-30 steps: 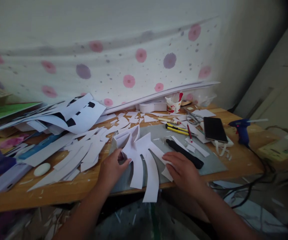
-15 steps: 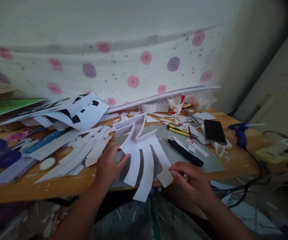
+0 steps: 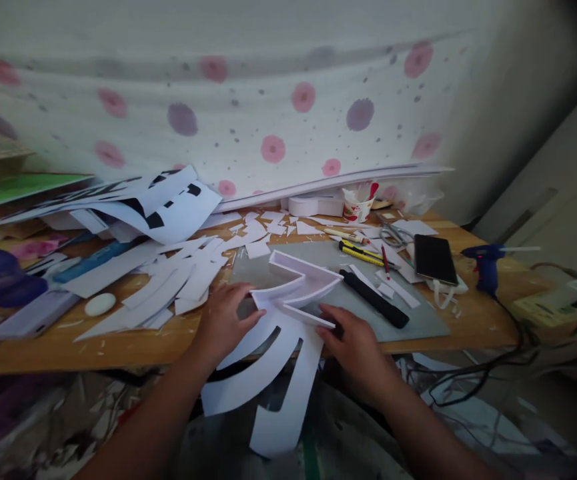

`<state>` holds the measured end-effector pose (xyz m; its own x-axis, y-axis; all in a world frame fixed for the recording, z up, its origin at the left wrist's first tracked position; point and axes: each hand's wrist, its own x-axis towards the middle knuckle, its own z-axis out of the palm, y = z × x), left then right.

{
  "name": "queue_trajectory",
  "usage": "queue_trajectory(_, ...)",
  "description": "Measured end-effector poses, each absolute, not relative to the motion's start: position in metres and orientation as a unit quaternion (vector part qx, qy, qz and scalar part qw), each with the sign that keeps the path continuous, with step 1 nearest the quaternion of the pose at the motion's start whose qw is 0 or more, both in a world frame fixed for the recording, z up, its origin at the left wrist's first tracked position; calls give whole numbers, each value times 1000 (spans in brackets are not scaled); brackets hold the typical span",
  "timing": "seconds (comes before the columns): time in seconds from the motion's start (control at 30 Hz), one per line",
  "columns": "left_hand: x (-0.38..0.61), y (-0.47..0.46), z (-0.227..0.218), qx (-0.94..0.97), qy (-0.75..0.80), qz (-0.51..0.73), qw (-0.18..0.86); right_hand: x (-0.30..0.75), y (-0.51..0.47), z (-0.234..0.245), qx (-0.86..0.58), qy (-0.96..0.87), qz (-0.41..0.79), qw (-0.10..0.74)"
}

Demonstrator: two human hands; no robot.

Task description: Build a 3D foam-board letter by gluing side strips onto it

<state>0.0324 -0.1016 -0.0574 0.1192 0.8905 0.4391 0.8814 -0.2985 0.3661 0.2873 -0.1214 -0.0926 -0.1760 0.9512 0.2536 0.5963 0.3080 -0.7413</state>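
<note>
Between my hands is a white foam-board or card cut-out (image 3: 288, 337), its exact material unclear. Raised strips stand along its zigzag upper part, and curved flat strips hang past the table's front edge. My left hand (image 3: 225, 317) pinches its left corner between thumb and fingers. On the other side, my right hand (image 3: 351, 337) grips the end of the lower right raised strip. Under the piece lies a grey cutting mat (image 3: 418, 320). A black rod-like tool (image 3: 375, 298) rests on the mat, just beyond my right hand.
White scraps (image 3: 168, 287) cover the table's left. A yellow utility knife (image 3: 363, 253), scissors (image 3: 392, 233), a black phone (image 3: 435, 259) and a blue glue gun (image 3: 485, 263) lie right. A paper cup (image 3: 357, 205) stands at the back. Cables (image 3: 508, 363) hang at the right edge.
The white cut-out has turned, its loose strips swinging down and left toward me. My right hand has shifted from a hanging strip's end up to the raised edge.
</note>
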Motion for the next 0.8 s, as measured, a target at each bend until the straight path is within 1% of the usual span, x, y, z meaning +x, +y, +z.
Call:
queue_trajectory(0.1, 30, -98, -55, 760, 588, 275, 0, 288, -103, -87, -530, -728, 230, 368)
queue_trajectory(0.2, 30, -95, -55, 755, 601, 258, 33, 291, -75, -75, -560, -708, 226, 366)
queue_trajectory(0.3, 32, -89, -56, 746, 614, 250, 61, 290, -44, -67, -575, -711, 210, 346)
queue_trajectory(0.43, 36, -83, -60, 745, 620, 235, 78, 286, -13, -72, -574, -726, 205, 319)
queue_trajectory(0.53, 40, -83, -64, 747, 620, 230, 75, 285, -9, -77, -589, -725, 190, 302)
queue_trajectory(0.57, 41, -83, -65, 746, 621, 231, 76, 283, -12, -77, -597, -720, 176, 306)
queue_trajectory(0.63, 41, -83, -69, 744, 619, 238, 82, 278, -25, -73, -599, -709, 116, 353)
queue_trajectory(0.7, 39, -83, -73, 747, 611, 247, 93, 266, -43, -65, -559, -713, 44, 422)
queue_trajectory(0.73, 37, -83, -75, 750, 605, 250, 99, 259, -52, -61, -522, -731, 27, 439)
queue_trajectory(0.77, 35, -83, -77, 753, 598, 253, 105, 251, -61, -57, -482, -761, 34, 432)
queue_trajectory(0.8, 32, -82, -79, 756, 592, 257, 112, 242, -68, -53, -449, -796, 56, 402)
